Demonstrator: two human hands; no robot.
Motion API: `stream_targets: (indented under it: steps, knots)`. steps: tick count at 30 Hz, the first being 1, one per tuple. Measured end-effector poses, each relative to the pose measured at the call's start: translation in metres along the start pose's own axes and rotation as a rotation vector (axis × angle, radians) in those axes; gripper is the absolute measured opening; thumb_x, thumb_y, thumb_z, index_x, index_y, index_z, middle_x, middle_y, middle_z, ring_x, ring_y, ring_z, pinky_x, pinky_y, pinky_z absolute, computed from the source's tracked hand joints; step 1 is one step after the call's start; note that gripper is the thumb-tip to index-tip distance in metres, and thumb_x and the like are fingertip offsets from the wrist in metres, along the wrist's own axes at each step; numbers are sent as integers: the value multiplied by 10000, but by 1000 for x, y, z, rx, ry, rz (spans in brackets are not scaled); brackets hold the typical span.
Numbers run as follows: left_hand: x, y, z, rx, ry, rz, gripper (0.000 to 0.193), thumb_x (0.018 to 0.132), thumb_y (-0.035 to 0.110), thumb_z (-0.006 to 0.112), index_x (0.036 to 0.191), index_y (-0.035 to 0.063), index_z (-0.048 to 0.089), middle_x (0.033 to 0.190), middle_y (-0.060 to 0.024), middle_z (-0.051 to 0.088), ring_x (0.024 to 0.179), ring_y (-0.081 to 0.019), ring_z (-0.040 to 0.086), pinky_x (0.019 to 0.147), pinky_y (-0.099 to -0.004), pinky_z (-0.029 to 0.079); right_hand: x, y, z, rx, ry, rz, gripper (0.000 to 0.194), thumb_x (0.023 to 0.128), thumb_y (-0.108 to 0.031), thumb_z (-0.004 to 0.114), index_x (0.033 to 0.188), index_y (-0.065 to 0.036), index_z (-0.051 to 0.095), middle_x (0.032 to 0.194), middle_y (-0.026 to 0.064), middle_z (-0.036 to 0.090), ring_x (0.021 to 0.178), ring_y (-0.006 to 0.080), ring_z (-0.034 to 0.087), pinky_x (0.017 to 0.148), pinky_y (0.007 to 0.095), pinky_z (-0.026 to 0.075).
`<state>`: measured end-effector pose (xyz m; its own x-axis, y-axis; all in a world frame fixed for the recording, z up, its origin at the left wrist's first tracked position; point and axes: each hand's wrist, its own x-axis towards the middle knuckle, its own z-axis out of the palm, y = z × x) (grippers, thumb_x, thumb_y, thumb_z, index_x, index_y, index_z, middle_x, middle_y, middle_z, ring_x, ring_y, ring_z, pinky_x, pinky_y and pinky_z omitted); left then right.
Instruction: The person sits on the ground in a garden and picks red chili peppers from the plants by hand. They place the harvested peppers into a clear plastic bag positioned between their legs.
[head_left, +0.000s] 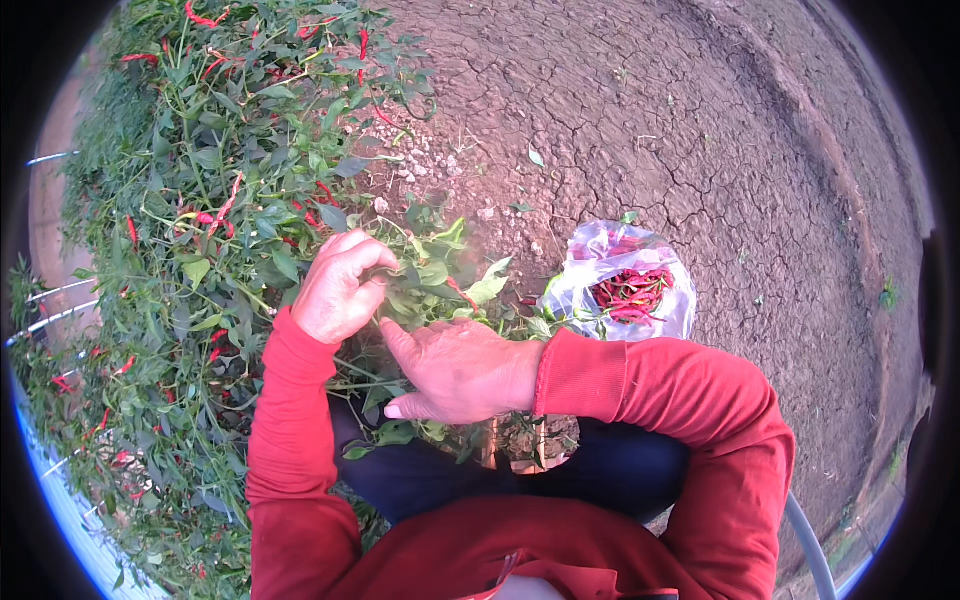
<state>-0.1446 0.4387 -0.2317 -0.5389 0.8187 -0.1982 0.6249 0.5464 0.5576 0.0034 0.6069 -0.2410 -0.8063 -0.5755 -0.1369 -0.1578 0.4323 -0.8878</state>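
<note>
My left hand (343, 287) is closed around a leafy stem of a chili pepper plant (217, 142), its fingertips curled by the leaves. Just to its right, my right hand (465, 371) reaches across the same branch with thumb and forefinger apart; its other fingers are partly hidden, and no held item shows. Above the right hand hangs a red chili pepper (462, 294), with green chili peppers (452, 231) higher among the leaves. A clear plastic bag (679, 315) holding many red chili peppers (634, 295) rests on the soil beyond my right wrist.
Dense chili plants with red peppers fill the left side. Cracked bare soil (720, 172) stretches away on the right, with small clods (420, 161) near the plants. Metal hoops (64, 316) stand at the far left, and a grey curved tube (810, 544) is at the lower right.
</note>
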Motion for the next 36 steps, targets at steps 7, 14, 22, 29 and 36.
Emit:
stream_targets:
  steps: [7,14,22,29,36]
  knots:
    - [-29,2,-2,76,121,100,307,615,-127,581,837,80,631,934,-88,625,1139,-340,631,1136,-577,371,-14,64,-51,447,-139,9,489,945,-449,712,1099,14,739,946,191,748,895,304,736,810,424,565]
    - [-32,2,1,107,143,125,335,569,-128,587,821,89,627,923,-79,618,1138,-333,634,1142,-574,372,20,102,-39,250,501,252,173,884,-199,682,951,-63,766,866,165,750,855,345,736,800,448,569]
    - [-33,-2,6,136,181,125,332,548,-79,735,809,97,628,889,-49,617,1130,-313,660,1165,-571,353,73,82,-1,-79,385,136,237,897,-238,689,1075,-82,698,971,159,697,1021,365,679,864,501,552]
    - [-35,-2,5,100,146,149,280,600,-71,712,807,91,618,880,-44,621,1144,-318,655,1158,-589,354,57,62,14,-125,445,162,165,899,-174,625,975,-29,638,912,200,673,875,413,693,772,521,557]
    - [-33,0,11,124,146,170,272,615,-60,722,810,90,608,882,-50,618,1126,-331,650,1136,-591,373,57,59,4,-61,261,228,241,901,-168,596,1094,-28,631,954,218,732,916,412,727,807,519,566]
